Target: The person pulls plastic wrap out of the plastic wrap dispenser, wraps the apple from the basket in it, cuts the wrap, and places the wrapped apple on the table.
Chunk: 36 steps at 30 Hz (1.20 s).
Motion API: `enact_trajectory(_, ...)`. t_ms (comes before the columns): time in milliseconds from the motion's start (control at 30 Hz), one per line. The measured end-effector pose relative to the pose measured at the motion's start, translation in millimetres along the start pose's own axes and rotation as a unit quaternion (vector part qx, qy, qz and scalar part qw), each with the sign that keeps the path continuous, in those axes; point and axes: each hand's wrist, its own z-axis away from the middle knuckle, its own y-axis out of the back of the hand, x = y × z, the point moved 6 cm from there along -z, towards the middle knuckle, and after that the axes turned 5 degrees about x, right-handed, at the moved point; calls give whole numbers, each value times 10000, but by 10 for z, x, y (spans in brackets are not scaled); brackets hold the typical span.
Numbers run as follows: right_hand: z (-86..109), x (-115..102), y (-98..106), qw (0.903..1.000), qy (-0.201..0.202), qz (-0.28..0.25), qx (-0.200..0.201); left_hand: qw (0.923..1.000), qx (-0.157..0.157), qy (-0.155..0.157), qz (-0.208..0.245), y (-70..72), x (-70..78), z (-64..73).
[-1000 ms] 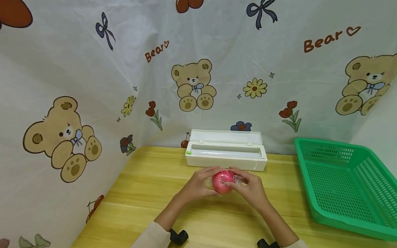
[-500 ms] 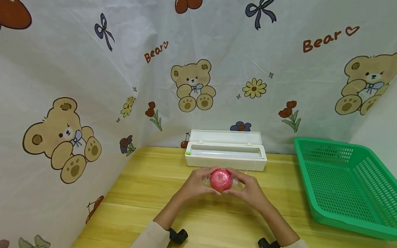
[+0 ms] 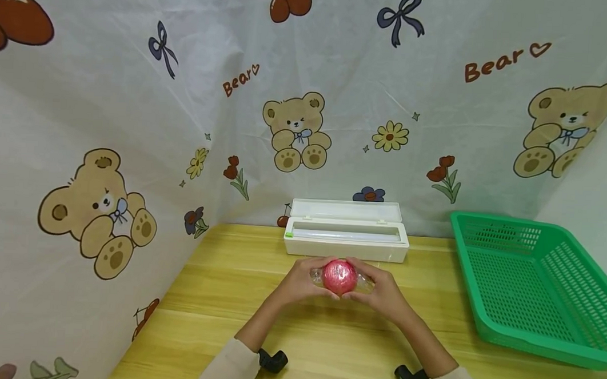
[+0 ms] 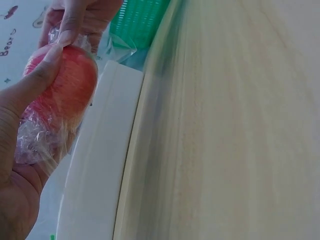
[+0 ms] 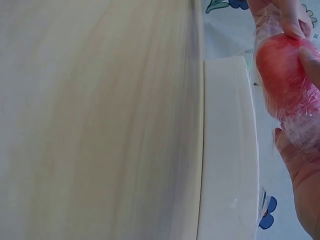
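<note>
The left hand (image 3: 298,283) and the right hand (image 3: 383,291) both grasp the red round fruit (image 3: 339,277), one from the left and one from the right, with thumbs on the near side. The fruit is above the middle of the wooden table (image 3: 214,311), just on the near side of the white box (image 3: 345,250); whether it touches the wood, I cannot tell. Clear film (image 4: 37,140) covers it and is bunched at its left and right sides.

In my judgement, the main danger is this film. If the thumbs press too strongly, it may tear over the round skin. If one hand lets go too early, the bunched ends could spring open, because nothing else seems to hold them. The smooth wrapping may also slip between the fingers, and a loose flap could cling to them. As the box is so near, a careless knuckle might push it or its raised lid (image 3: 346,210).
</note>
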Motion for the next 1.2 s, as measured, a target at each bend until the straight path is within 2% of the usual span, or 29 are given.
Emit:
enact_trajectory(167,5,-7,-2,9998,-11,186,38,9998,43,195,28,0,-3,11)
enact_trajectory(300,-1,-20,6,9995,-86,291,77,9997,71,218,79,-4,-18,1)
enact_trajectory(800,8,-7,-15,9993,-206,293,-88,9988,-150,424,211,-31,-56,23)
enact_trajectory(1000,10,22,-26,9992,-202,351,-36,9978,-255,510,336,-42,-24,11)
enact_trajectory(1200,9,18,-30,9989,-229,402,27,9975,-275,601,249,-44,-6,35)
